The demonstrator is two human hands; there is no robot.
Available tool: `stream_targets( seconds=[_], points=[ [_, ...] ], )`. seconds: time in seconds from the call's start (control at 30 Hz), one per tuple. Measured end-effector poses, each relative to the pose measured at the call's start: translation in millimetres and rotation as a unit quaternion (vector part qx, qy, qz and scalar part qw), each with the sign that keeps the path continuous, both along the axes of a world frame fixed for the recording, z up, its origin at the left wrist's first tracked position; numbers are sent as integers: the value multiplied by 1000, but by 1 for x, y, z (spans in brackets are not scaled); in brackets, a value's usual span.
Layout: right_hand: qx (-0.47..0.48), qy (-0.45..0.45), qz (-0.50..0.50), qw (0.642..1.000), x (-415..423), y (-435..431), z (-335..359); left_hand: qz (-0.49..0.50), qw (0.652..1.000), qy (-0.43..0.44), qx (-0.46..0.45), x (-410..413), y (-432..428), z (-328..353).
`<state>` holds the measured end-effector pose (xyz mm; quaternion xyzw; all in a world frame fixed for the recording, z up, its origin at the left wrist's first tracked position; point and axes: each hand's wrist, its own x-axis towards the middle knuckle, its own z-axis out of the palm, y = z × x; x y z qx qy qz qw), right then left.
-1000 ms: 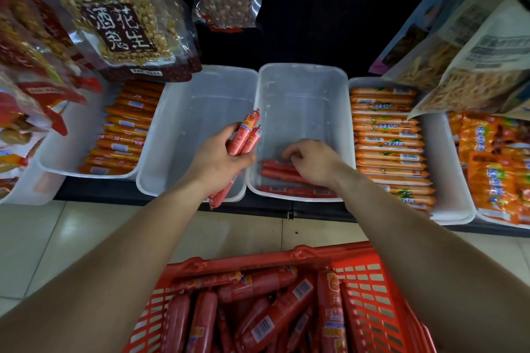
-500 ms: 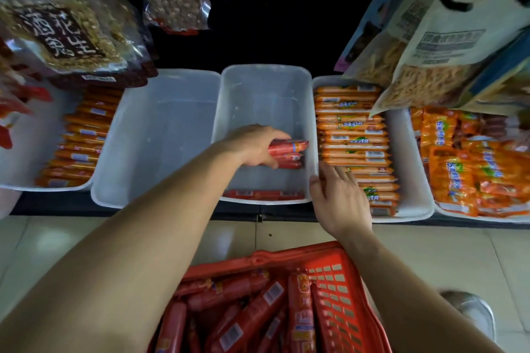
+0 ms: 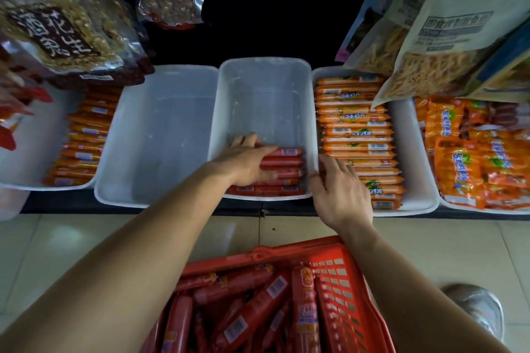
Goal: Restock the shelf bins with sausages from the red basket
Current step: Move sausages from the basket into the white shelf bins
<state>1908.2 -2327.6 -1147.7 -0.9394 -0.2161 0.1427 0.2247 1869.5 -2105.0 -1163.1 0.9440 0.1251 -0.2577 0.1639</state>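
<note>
The middle bin [image 3: 265, 89] holds a short row of red sausages [image 3: 286, 162] across its near end. The left hand [image 3: 246, 163] lies flat on that row, fingers straight and pressing down. The right hand [image 3: 341, 189] hovers at the middle bin's right rim, fingers loosely spread and holding nothing (its fingertips overlap the orange sausages [image 3: 352, 126] in the bin next door). Nearer the person than the middle bin stands the red basket [image 3: 341, 289], with loose sausages [image 3: 252, 312] piled inside
</note>
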Motion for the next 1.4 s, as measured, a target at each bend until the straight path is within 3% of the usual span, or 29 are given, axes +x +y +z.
stream_targets(
  seconds=[0.17, 0.33, 0.63, 0.8, 1.0, 1.1, 1.3, 1.4],
  points=[
    [-5, 1, 0, 1000, -1, 1, 0, 33, 997, -62, -12, -7, -9, 2],
    [-23, 56, 12, 998, 3, -2, 14, 122, 978, -142, -93, -37, -15, 44],
    [4, -22, 40, 999, -77, -24, 93, 252, 932, -228, -122, -202, -50, 115],
    [41, -36, 85, 995, -154, -42, 94, 274, 939, -171, -119, -290, -84, 101],
    [-114, 167, 98, 974, -202, -68, 32, 299, 947, -30, -112, -333, -105, 51],
    [-164, 219, 76, 959, -211, -81, -5, 304, 945, 6, -121, -328, -113, 20],
    [-200, 144, -32, 969, -225, -80, -43, 265, 953, 27, -148, -291, -127, -36],
    [-227, 151, -46, 961, -225, -75, -51, 225, 962, 39, -150, -271, -136, -58]
  ],
)
